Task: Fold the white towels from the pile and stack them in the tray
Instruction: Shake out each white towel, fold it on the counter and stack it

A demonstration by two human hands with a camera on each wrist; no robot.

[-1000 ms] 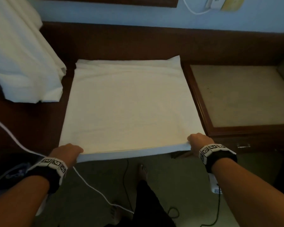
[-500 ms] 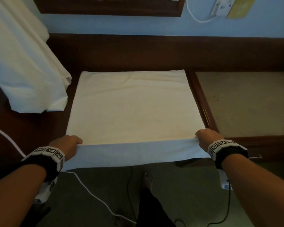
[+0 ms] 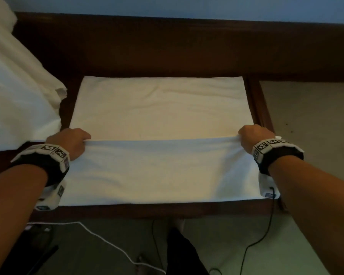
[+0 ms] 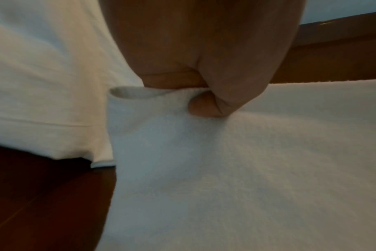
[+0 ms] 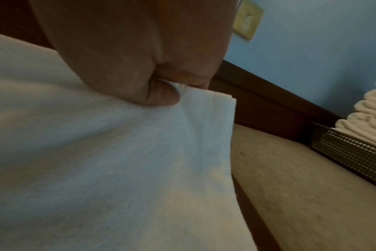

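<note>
A: We log the white towel (image 3: 163,116) lying flat on the dark wooden counter (image 3: 147,210), its near edge lifted and carried over the middle, so a doubled band covers the near half.

B: Hands?

A: Our left hand (image 3: 69,140) pinches the left corner of that lifted edge; in the left wrist view the thumb (image 4: 206,107) presses the cloth against curled fingers. Our right hand (image 3: 254,135) grips the right corner the same way, thumb (image 5: 161,95) on top, several layers showing at the corner.

B: The pile?

A: The pile of white cloth (image 3: 18,96) sits at the far left of the counter, just beside the towel's left edge. We cannot tell whether they touch.

B: The tray?

A: Only the right wrist view shows it: a dark mesh tray (image 5: 350,152) at far right, with folded towels (image 5: 371,112) stacked in it, well apart from the towel in hand. A beige inset panel (image 3: 310,135) lies between.
</note>
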